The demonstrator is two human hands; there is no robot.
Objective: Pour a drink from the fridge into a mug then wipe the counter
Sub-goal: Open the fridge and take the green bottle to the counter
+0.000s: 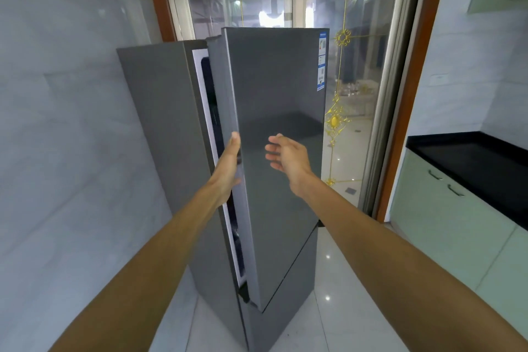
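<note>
A tall grey fridge (163,128) stands in front of me. Its upper door (280,128) is swung a little way out, showing a narrow dark gap and a white seal. My left hand (228,168) grips the door's left edge, thumb on the front and fingers hidden behind the edge. My right hand (288,158) hovers in front of the door face with relaxed, slightly bent fingers and holds nothing. The fridge's inside is almost wholly hidden. No drink or mug is in view.
A black counter (471,163) over pale green cabinets (445,226) runs along the right. Behind the fridge is a glass sliding door (360,66) with gold ornament. A grey tiled wall (71,123) is at the left; the glossy white floor (323,308) lies below.
</note>
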